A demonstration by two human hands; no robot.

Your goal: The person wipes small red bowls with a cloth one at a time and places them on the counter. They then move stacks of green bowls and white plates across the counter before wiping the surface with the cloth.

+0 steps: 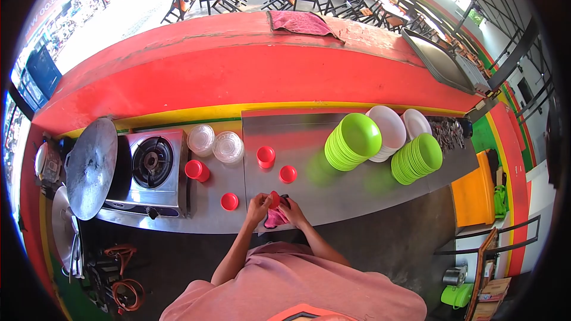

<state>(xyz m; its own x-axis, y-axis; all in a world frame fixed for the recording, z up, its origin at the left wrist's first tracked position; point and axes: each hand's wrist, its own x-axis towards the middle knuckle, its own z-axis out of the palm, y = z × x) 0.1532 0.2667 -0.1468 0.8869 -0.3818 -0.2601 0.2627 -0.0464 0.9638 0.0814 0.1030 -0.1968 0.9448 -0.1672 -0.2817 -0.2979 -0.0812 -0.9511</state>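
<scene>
At the front edge of the steel counter (pixel 309 199), my left hand (pixel 258 208) is closed on a small red cup (pixel 274 200). My right hand (pixel 291 211) grips a pink cloth (pixel 275 219), which hangs below the cup and seems to touch it. Close by on the counter are a single red cup (pixel 229 201) to the left, another red cup (pixel 288 174) just beyond my hands, and a red cup (pixel 266 156) farther back. A stack of red cups (pixel 197 170) lies tilted beside the stove.
Left are a gas stove (pixel 151 163), a large wok (pixel 92 166) and stacks of clear lids (pixel 228 147). Right stand green bowls (pixel 353 142), more green bowls (pixel 417 159), white bowls (pixel 386 128) and cutlery (pixel 447 132). A red wall (pixel 267 74) runs behind.
</scene>
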